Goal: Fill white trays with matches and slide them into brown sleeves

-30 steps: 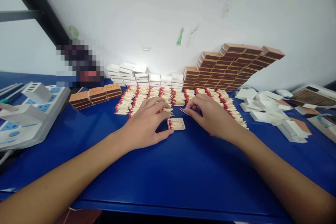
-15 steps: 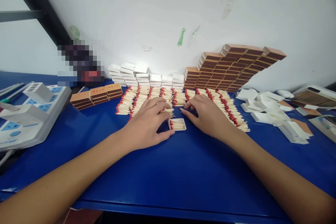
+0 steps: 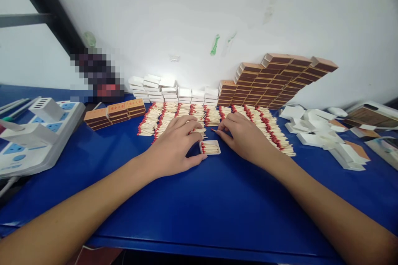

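A small white matchbox tray (image 3: 219, 149) lies on the blue table, with red-headed matches (image 3: 210, 147) in it. My left hand (image 3: 175, 145) grips the tray's left end between thumb and forefinger. Just beyond the tray's right side, my right hand (image 3: 241, 134) pinches a match (image 3: 214, 131), its red head pointing left. Both hands are partly in front of long rows of loose matches (image 3: 212, 116), so some of these are hidden.
Behind the matches stand stacked white trays (image 3: 168, 83) and a tall stack of brown matchboxes (image 3: 264, 83). More matchboxes (image 3: 116, 109) sit at left, near a white power strip (image 3: 62, 140). A loose pile of white trays (image 3: 314, 126) is at right. A pale wall (image 3: 186, 8) rises behind.
The match in my right fingers has turned slightly and its red head now shows farther left. My left hand and the tray have stayed in place.
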A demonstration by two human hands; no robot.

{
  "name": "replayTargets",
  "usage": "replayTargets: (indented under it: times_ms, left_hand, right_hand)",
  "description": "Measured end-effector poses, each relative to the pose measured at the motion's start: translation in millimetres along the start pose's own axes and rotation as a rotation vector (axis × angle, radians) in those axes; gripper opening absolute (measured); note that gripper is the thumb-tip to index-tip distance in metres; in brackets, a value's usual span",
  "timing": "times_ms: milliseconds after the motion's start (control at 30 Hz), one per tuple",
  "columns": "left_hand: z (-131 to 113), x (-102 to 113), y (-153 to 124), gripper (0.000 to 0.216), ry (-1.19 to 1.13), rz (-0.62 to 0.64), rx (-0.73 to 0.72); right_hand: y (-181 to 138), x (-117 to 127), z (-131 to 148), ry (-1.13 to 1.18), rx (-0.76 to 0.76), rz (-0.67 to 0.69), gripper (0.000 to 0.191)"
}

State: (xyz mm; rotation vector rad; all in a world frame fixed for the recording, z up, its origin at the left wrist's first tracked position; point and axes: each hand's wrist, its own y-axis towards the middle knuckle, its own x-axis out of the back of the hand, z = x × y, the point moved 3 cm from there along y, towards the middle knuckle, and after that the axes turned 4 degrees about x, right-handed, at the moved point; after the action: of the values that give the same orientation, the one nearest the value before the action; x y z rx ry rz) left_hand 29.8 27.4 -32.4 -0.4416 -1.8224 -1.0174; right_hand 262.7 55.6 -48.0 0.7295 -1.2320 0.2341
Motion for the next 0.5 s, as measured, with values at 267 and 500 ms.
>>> replayTargets:
  times_ms: [267,500]
  left_hand:
    - [1.3,-0.1,-0.6,0.028,0.000,-0.013,-0.007]
    - [0.3,0.0,0.1,0.028,-0.023,-0.006,-0.001]
  right_hand:
    - [1.5,6.5,3.6,0.017,0.015,0.077,0.023]
    - [-6.5,22.1,36.8,0.204,0.113,0.144,0.020]
